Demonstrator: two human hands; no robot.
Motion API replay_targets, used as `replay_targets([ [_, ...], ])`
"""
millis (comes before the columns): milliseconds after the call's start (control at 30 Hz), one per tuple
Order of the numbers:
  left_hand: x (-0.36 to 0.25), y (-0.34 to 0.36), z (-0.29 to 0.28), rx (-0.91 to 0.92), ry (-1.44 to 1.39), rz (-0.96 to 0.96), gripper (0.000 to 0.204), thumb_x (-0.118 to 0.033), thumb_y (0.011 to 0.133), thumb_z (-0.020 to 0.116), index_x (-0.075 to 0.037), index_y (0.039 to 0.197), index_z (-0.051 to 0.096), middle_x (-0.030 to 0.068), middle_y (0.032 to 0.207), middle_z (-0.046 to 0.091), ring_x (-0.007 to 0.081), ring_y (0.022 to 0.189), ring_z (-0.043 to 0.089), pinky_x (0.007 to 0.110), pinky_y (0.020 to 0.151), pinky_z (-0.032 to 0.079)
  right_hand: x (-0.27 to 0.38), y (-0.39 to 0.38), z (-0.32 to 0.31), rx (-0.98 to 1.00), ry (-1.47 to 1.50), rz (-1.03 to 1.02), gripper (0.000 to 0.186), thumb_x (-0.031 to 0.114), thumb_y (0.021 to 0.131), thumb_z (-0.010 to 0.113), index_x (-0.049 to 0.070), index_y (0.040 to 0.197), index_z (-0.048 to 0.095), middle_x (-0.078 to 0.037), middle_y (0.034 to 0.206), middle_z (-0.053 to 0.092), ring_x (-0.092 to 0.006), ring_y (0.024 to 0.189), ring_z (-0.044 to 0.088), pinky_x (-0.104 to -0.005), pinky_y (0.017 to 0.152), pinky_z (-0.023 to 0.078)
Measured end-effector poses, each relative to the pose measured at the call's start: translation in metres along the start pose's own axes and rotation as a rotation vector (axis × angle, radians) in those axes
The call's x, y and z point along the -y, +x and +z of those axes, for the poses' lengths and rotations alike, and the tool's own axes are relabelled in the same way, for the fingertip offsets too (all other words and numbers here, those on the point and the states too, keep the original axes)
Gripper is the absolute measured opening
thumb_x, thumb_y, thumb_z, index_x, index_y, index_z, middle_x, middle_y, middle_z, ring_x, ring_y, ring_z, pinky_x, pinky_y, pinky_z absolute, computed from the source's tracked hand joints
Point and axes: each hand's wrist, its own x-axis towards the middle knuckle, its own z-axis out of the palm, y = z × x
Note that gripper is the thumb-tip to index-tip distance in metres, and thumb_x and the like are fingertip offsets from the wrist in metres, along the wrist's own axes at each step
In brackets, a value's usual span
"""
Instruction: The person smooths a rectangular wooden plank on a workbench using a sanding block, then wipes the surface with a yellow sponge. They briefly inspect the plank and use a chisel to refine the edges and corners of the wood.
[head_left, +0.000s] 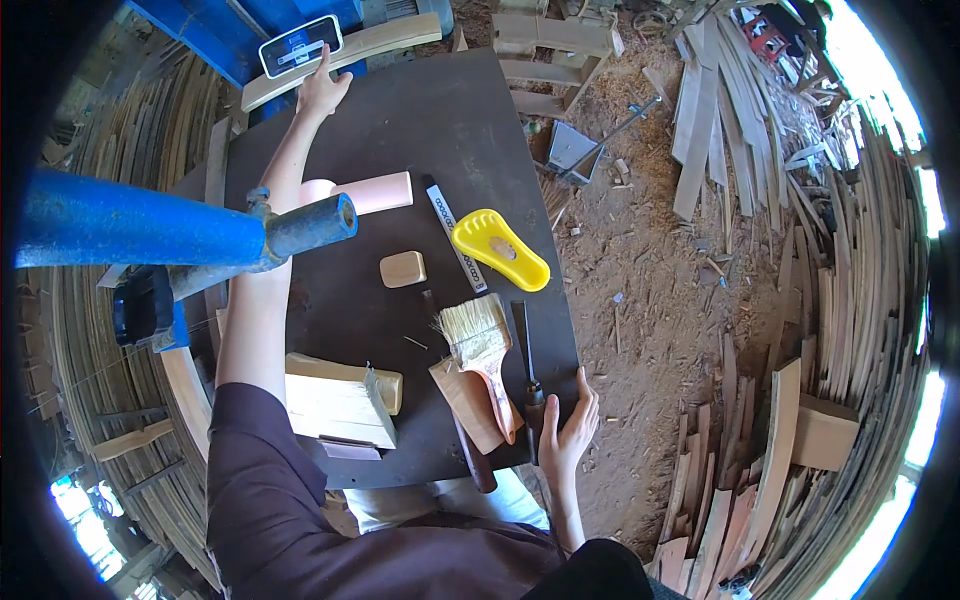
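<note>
My left hand (318,95) reaches to a phone (285,58) propped on a wooden plank at the far edge, its index finger on the screen, thumb apart. My right hand (572,430) rests open at the near right edge of the dark table (390,125), beside a wood-handled chisel (535,400). A broad brush (470,330) lies on a wooden piece (455,405). Beyond them are a small wooden block (402,268), a marked strip (440,215), a yellow foot-shaped object (510,260) and a pink cylinder (375,190). A pale piece (335,410) lies by my left arm.
A blue metal pipe fixture (150,220) juts over the table's left side, above my arm. Stacked timber strips (840,280) and planks line both sides. A wooden frame (550,70) and a metal tool (570,150) sit on the sawdust-strewn dirt floor (640,330).
</note>
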Motion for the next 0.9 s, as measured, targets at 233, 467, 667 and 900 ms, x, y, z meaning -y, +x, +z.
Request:
replay_targets([
  [233, -0.007, -0.009, -0.004, 0.010, -0.056, -0.039, 0.084, -0.039, 0.089, 0.060, -0.023, 0.157, 0.013, 0.0093, 0.064, 0.065, 0.0182, 0.043, 0.061, 0.031, 0.043, 0.054, -0.001, -0.003, 0.001, -0.015, -0.011, 0.007, 0.055, 0.026, 0.094, 0.060, 0.003, 0.141, 0.045, -0.019, 0.122, 0.056, -0.0349, 0.112, 0.054, -0.0437, 0.096, 0.038],
  [467, -0.005, -0.023, -0.012, 0.121, -0.293, -0.027, 0.094, -0.032, 0.091, 0.062, -0.021, 0.157, -0.003, 0.0103, 0.068, 0.067, 0.0182, 0.051, 0.065, 0.030, 0.047, 0.055, -0.005, -0.004, 0.004, -0.046, -0.047, -0.010, 0.054, 0.030, 0.095, 0.059, 0.004, 0.141, 0.046, -0.015, 0.120, 0.058, -0.0322, 0.113, 0.054, -0.0421, 0.094, 0.039],
  [667, 0.019, -0.096, -0.025, -0.060, -0.418, 0.351, 0.090, -0.017, 0.089, 0.067, -0.004, 0.156, 0.008, 0.0128, 0.087, 0.069, 0.0210, 0.074, 0.070, 0.036, 0.068, 0.056, -0.004, -0.003, 0.004, -0.096, -0.049, -0.056, 0.052, 0.032, 0.095, 0.058, 0.006, 0.139, 0.048, -0.013, 0.119, 0.059, -0.0330, 0.110, 0.056, -0.0428, 0.091, 0.041],
  [900, 0.019, -0.303, -0.129, -0.077, -0.260, 0.397, 0.045, -0.018, 0.095, 0.061, -0.001, 0.135, 0.050, 0.0238, 0.130, 0.056, 0.0373, 0.124, 0.052, 0.042, 0.107, 0.039, -0.016, -0.005, 0.015, -0.142, -0.031, -0.064, 0.052, 0.038, 0.095, 0.056, 0.006, 0.136, 0.050, -0.015, 0.123, 0.060, -0.0351, 0.109, 0.057, -0.0453, 0.090, 0.042],
])
